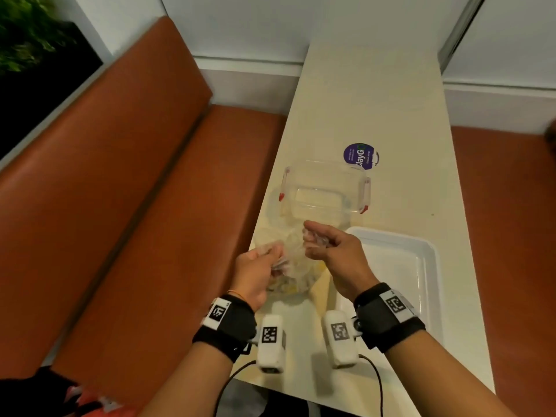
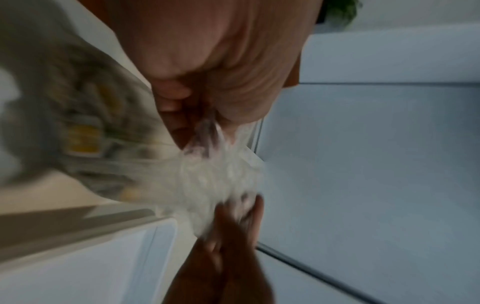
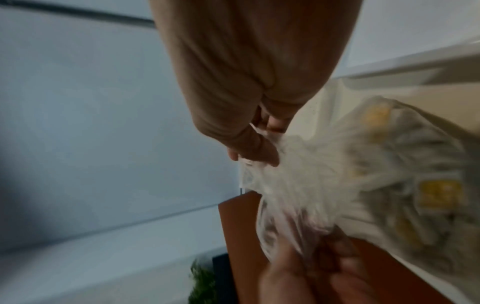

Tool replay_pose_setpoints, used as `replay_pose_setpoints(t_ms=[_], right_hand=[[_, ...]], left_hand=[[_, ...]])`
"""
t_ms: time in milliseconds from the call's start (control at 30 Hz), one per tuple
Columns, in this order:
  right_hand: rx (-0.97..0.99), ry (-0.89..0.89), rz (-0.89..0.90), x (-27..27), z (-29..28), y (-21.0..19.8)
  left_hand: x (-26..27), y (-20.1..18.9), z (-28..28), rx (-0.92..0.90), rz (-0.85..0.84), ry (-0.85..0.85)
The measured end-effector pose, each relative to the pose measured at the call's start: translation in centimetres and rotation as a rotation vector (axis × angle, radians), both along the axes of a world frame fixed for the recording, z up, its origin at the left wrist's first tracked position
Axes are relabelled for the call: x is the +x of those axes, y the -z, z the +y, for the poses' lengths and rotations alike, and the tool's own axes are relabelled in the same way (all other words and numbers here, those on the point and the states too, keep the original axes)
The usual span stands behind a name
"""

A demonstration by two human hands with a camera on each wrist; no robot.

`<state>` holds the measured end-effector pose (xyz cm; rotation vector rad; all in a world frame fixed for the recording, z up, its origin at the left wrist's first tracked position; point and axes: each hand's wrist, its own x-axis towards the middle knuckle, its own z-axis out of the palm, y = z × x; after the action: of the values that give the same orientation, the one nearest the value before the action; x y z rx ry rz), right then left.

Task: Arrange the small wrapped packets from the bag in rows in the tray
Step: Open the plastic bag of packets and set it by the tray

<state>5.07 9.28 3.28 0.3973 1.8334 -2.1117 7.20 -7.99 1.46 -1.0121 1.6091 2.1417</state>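
1. The clear crinkled plastic bag (image 1: 296, 266) of small yellow-and-white wrapped packets (image 3: 439, 194) is sitting on the cream table (image 1: 376, 115), just left of the white rectangular tray (image 1: 421, 260).
2. The left hand (image 1: 255, 272) and right hand (image 1: 334, 248) are each pinching the bag's mouth, grip curled on plastic.
3. A clear lidded plastic container (image 1: 326, 188) is lying beyond the bag.

Bag (image 1: 296, 260): thin clear plastic film, crinkled, glossy. Tray (image 1: 421, 254): white plastic, smooth, slight sheen. Container (image 1: 326, 188): clear hard plastic, glossy. Counter (image 1: 376, 109): smooth cream surface, matt. Bench seat (image 1: 126, 182): smooth orange-brown upholstery, leather-like.
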Motion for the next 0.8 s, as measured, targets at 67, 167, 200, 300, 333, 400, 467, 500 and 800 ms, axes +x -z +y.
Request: replay_pose_setpoints(t_ms=[67,167,200,300,333,400,467,500,800], right_hand=[[-0.069,0.062,-0.053,0.4,1.1,0.5],[-0.143,0.062,-0.151,1.9,2.4,1.5],[-0.18,0.062,-0.197,2.5,2.6,1.8],[-0.272,0.128,-0.34,3.7,2.6,3.5],[-0.296,0.152,-0.381,3.8,2.4,3.7],[-0.39,0.167,-0.438,3.7,2.1,3.9],[-0.586,0.276,-0.514,3.0,2.2,4.6],[-0.699,0.352,-0.56,2.6,2.4,4.8],[0.048,-0.437,-0.484,3.0,5.8,4.8]], left_hand=[[0.6,0.8,-1.0,0.075,-0.011,-0.055],[2.0,2.1,-2.5,0.211,-0.086,-0.09],[2.4,2.5,-2.8,0.242,-0.097,-0.089],[2.9,2.9,-2.6,0.351,-0.076,-0.152],[3.0,2.6,-2.3,0.398,-0.075,-0.16],[2.8,1.9,-1.7,0.457,-0.102,-0.144],[2.7,2.0,-1.5,0.448,-0.149,-0.07],[2.7,2.5,-1.9,0.434,-0.162,-0.038],[3.8,4.1,-4.6,0.598,-0.221,-0.242]])
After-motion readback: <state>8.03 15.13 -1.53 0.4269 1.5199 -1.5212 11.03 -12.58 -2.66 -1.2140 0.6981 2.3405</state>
